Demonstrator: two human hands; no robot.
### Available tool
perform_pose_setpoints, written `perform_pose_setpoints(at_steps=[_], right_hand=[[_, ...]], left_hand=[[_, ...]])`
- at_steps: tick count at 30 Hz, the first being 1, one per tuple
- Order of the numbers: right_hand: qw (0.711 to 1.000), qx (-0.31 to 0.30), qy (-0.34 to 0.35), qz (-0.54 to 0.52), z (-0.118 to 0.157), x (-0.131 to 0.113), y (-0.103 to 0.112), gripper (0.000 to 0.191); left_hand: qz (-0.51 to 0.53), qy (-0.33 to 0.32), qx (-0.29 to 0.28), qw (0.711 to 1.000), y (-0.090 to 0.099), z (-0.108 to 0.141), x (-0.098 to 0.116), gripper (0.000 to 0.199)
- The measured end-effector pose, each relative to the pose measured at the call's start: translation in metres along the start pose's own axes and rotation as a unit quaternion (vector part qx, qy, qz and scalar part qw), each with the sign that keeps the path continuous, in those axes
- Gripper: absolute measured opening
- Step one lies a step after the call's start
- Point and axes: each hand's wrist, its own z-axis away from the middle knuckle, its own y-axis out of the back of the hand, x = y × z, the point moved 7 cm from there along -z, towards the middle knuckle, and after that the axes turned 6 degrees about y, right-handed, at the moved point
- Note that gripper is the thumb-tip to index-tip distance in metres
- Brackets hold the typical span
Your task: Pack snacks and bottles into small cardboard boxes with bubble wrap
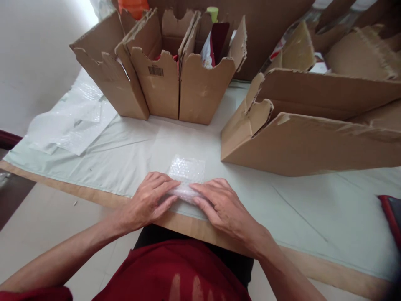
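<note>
A small sheet of bubble wrap (187,167) lies flat near the front edge of the cloth-covered table, its near end rolled up into a bundle. At the left end of that roll, my left hand (153,195) has its thumb and fingers closed around the bubble wrap. My right hand (216,200) grips the right end in the same way, thumb on the near side and fingers over the top. Whether anything lies inside the roll cannot be made out.
Three upright cardboard boxes (159,90) stand side by side at the back, with packets inside some. A long open cardboard box (313,142) sits at the right. More bubble wrap sheets (72,119) lie at the left. A dark red-edged object (390,217) shows at the right edge.
</note>
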Motion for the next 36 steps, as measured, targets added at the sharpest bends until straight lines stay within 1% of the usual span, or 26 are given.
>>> perform_pose_setpoints(at_steps=[2, 4, 6, 7, 9, 11, 12, 13, 14, 15, 17, 18, 19, 20, 21, 23, 25, 26, 27, 29, 30, 32, 33, 34, 35, 36], right_hand=[[1.0, 0.006, -0.022, 0.008, 0.003, 0.0, 0.003, 0.028], [0.995, 0.068, -0.03, 0.069, 0.006, -0.002, 0.01, 0.031], [0.984, 0.12, -0.011, 0.13, 0.008, -0.006, 0.011, 0.031], [0.981, 0.123, 0.005, 0.151, 0.008, -0.009, 0.008, 0.031], [0.979, 0.094, 0.037, 0.18, 0.004, -0.01, -0.002, 0.029], [0.98, 0.069, 0.049, 0.179, 0.0, -0.006, -0.008, 0.026], [0.984, 0.072, 0.044, 0.159, -0.002, -0.003, -0.007, 0.025], [0.987, 0.089, 0.032, 0.129, -0.002, 0.0, -0.004, 0.024], [0.989, 0.111, 0.016, 0.092, -0.001, 0.002, 0.0, 0.024], [0.99, 0.133, -0.004, 0.054, 0.001, 0.004, 0.004, 0.025], [0.988, 0.149, -0.038, -0.019, 0.006, 0.002, 0.007, 0.026], [0.987, 0.141, -0.051, -0.055, 0.01, 0.0, 0.006, 0.026], [0.986, 0.127, -0.061, -0.088, 0.014, -0.003, 0.003, 0.026], [0.983, 0.121, -0.07, -0.116, 0.019, -0.006, 0.002, 0.025], [0.98, 0.123, -0.082, -0.136, 0.025, -0.008, 0.003, 0.026], [0.965, 0.161, -0.124, -0.167, 0.043, -0.004, 0.008, 0.036], [0.933, 0.19, -0.179, -0.247, 0.063, 0.006, 0.011, 0.056], [0.91, 0.184, -0.199, -0.313, 0.072, 0.01, 0.008, 0.062], [0.883, 0.17, -0.21, -0.383, 0.079, 0.012, 0.003, 0.061], [0.828, 0.157, -0.213, -0.495, 0.092, 0.013, -0.002, 0.05], [0.804, 0.171, -0.213, -0.528, 0.098, 0.016, 0.0, 0.046], [0.769, 0.23, -0.222, -0.553, 0.113, 0.027, 0.013, 0.041], [0.761, 0.259, -0.229, -0.549, 0.122, 0.033, 0.024, 0.04], [0.761, 0.281, -0.235, -0.535, 0.132, 0.04, 0.04, 0.04], [0.77, 0.298, -0.243, -0.509, 0.142, 0.046, 0.059, 0.041], [0.786, 0.315, -0.25, -0.47, 0.152, 0.052, 0.083, 0.042]], left_hand=[[0.024, 0.035, -0.014, 0.999, -0.001, -0.001, -0.005, 0.023], [0.011, 0.074, -0.016, 0.997, -0.005, -0.007, -0.015, 0.025], [-0.027, 0.1, -0.011, 0.995, -0.01, -0.016, -0.025, 0.029], [-0.043, 0.109, -0.007, 0.993, -0.011, -0.02, -0.028, 0.03], [-0.049, 0.13, 0.005, 0.99, -0.011, -0.023, -0.032, 0.033], [-0.006, 0.175, 0.023, 0.984, -0.005, -0.018, -0.034, 0.036], [0.041, 0.213, 0.038, 0.976, -0.002, -0.013, -0.035, 0.039], [0.109, 0.258, 0.053, 0.959, 0.001, -0.005, -0.036, 0.043], [0.194, 0.307, 0.063, 0.929, 0.0, 0.004, -0.036, 0.05], [0.287, 0.354, 0.068, 0.887, -0.003, 0.012, -0.035, 0.059], [0.452, 0.417, 0.066, 0.786, -0.017, 0.025, -0.026, 0.077], [0.505, 0.433, 0.067, 0.744, -0.023, 0.028, -0.019, 0.084], [0.536, 0.443, 0.071, 0.715, -0.029, 0.029, -0.013, 0.089], [0.55, 0.45, 0.079, 0.699, -0.033, 0.029, -0.008, 0.092], [0.555, 0.455, 0.084, 0.691, -0.036, 0.028, -0.002, 0.093], [0.556, 0.461, 0.08, 0.687, -0.043, 0.026, 0.008, 0.095], [0.561, 0.455, 0.059, 0.689, -0.05, 0.023, 0.018, 0.098], [0.56, 0.449, 0.045, 0.695, -0.053, 0.021, 0.022, 0.098], [0.554, 0.44, 0.027, 0.707, -0.056, 0.019, 0.026, 0.096], [0.521, 0.405, -0.02, 0.752, -0.059, 0.01, 0.033, 0.086], [0.492, 0.371, -0.039, 0.787, -0.057, 0.001, 0.037, 0.08], [0.401, 0.259, -0.039, 0.878, -0.041, -0.029, 0.047, 0.071], [0.338, 0.182, -0.016, 0.923, -0.027, -0.048, 0.055, 0.07], [0.264, 0.102, 0.021, 0.959, -0.012, -0.068, 0.065, 0.071], [0.186, 0.024, 0.065, 0.98, 0.003, -0.088, 0.077, 0.073], [0.112, -0.039, 0.106, 0.987, 0.014, -0.107, 0.088, 0.074]])
